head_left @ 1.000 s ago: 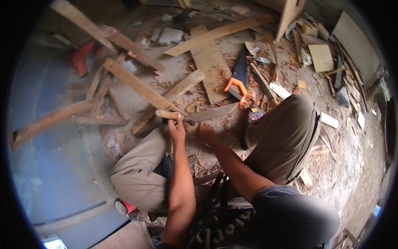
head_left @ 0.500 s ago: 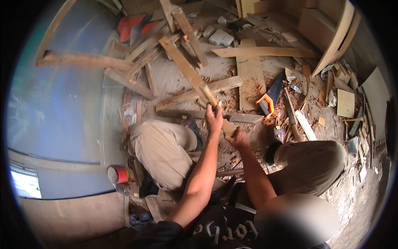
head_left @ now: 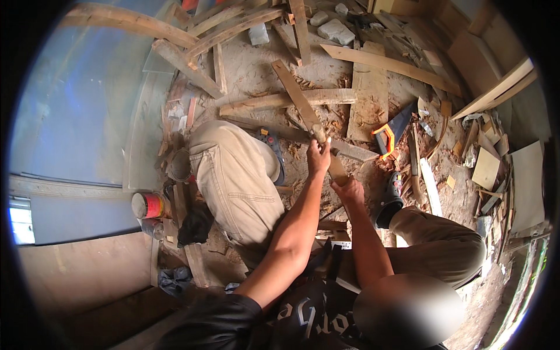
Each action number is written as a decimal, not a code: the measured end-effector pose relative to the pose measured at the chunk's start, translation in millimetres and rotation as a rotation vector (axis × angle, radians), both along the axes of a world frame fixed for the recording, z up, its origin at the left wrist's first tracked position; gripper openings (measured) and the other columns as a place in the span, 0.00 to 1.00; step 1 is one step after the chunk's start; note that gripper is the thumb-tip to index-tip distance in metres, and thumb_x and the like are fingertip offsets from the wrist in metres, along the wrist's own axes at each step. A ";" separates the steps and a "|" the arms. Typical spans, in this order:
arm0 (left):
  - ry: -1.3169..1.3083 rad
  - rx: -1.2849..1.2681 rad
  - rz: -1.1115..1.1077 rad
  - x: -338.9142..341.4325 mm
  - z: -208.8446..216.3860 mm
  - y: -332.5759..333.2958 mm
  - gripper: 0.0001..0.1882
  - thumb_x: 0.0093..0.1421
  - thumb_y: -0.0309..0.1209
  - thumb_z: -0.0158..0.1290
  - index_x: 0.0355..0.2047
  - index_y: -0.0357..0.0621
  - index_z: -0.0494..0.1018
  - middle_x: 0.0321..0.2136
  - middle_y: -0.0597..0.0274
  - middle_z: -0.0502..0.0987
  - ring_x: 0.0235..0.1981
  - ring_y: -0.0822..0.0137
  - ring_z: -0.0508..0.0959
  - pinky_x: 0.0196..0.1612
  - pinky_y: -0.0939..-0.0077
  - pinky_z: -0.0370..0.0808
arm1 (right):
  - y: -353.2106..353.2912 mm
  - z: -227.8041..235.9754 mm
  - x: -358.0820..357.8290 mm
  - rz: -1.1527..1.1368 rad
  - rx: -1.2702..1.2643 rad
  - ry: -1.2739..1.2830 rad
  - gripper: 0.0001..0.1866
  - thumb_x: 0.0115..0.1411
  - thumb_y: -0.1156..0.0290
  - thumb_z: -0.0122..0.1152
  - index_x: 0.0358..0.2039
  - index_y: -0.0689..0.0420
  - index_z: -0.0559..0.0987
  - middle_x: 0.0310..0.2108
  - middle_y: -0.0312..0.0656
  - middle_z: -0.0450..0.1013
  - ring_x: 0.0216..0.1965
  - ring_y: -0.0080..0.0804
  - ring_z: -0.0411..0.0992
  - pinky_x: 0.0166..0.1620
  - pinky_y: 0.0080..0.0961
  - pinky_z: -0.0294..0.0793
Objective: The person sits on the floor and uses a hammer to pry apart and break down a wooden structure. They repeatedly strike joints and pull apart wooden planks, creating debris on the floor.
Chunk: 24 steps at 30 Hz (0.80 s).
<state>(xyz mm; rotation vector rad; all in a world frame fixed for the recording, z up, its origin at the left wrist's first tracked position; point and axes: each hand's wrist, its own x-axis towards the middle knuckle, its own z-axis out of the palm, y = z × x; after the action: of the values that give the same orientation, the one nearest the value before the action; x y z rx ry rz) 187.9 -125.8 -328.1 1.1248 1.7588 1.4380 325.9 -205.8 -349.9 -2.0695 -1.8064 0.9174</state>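
Observation:
A long wooden slat point(head_left: 298, 99) slants away from me, its near end gripped in my right hand point(head_left: 350, 192). Further up, the fingers of my left hand point(head_left: 318, 157) are closed round the slat's middle. A short, light-brown piece point(head_left: 318, 133) lies against the slat at my left fingertips; it looks like a small wooden block, but its lower part is hidden. Beneath the slat, a thicker wooden beam point(head_left: 254, 105) and a darker board point(head_left: 356, 153) lie on the floor.
A handsaw with an orange and black handle point(head_left: 385, 141) lies right of the slat. Nailed timbers point(head_left: 186, 64) stand at the far left. A can with a red label point(head_left: 153, 205) is by my left knee. Wood scraps point(head_left: 485, 169) and shavings litter the right side.
The view has shifted, and the slat now reaches less far across the picture. The short piece and my left hand sit nearer the slat's near end in view. Both hands keep their grip.

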 end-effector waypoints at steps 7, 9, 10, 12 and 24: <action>-0.111 -0.095 0.021 -32.3 -13.1 0.3 0.18 0.62 0.36 0.56 0.46 0.36 0.70 0.41 0.52 0.77 0.40 0.62 0.78 0.43 0.70 0.74 | 38.9 -13.7 -27.3 0.022 0.016 -0.068 0.40 0.44 0.36 0.64 0.38 0.67 0.77 0.35 0.57 0.77 0.41 0.53 0.75 0.45 0.46 0.74; -0.180 -0.086 0.012 -39.2 -11.4 -0.5 0.17 0.62 0.34 0.55 0.47 0.35 0.70 0.43 0.55 0.76 0.43 0.68 0.77 0.45 0.73 0.73 | 51.8 -17.5 -34.1 0.026 -0.020 -0.061 0.41 0.45 0.35 0.63 0.38 0.67 0.77 0.35 0.57 0.77 0.41 0.52 0.75 0.45 0.46 0.74; -0.218 -0.045 0.003 -39.1 -8.9 -1.6 0.17 0.62 0.34 0.55 0.47 0.35 0.70 0.42 0.55 0.76 0.43 0.68 0.76 0.45 0.74 0.73 | 58.2 -18.6 -36.5 0.024 -0.040 -0.056 0.41 0.45 0.35 0.63 0.38 0.67 0.77 0.36 0.57 0.77 0.41 0.51 0.75 0.45 0.45 0.74; -0.201 0.133 -0.005 -34.3 -1.1 -1.7 0.15 0.62 0.32 0.55 0.43 0.33 0.70 0.37 0.51 0.78 0.39 0.65 0.79 0.39 0.71 0.74 | 75.9 -27.2 -41.0 0.107 -0.036 -0.129 0.41 0.47 0.35 0.61 0.42 0.67 0.77 0.37 0.56 0.77 0.43 0.51 0.75 0.47 0.44 0.74; -0.064 0.112 0.053 -60.1 -11.1 0.6 0.16 0.60 0.37 0.57 0.39 0.36 0.72 0.29 0.52 0.78 0.31 0.60 0.77 0.35 0.67 0.72 | 106.7 -45.3 -50.6 0.008 0.543 0.127 0.26 0.52 0.64 0.66 0.48 0.61 0.71 0.46 0.55 0.71 0.47 0.49 0.72 0.49 0.40 0.72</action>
<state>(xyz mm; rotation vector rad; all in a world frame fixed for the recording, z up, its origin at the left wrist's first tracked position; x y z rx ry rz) 127.8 -125.2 -339.2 1.0835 1.6935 1.6043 275.3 -99.1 -395.2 -1.6266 -1.7511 0.4705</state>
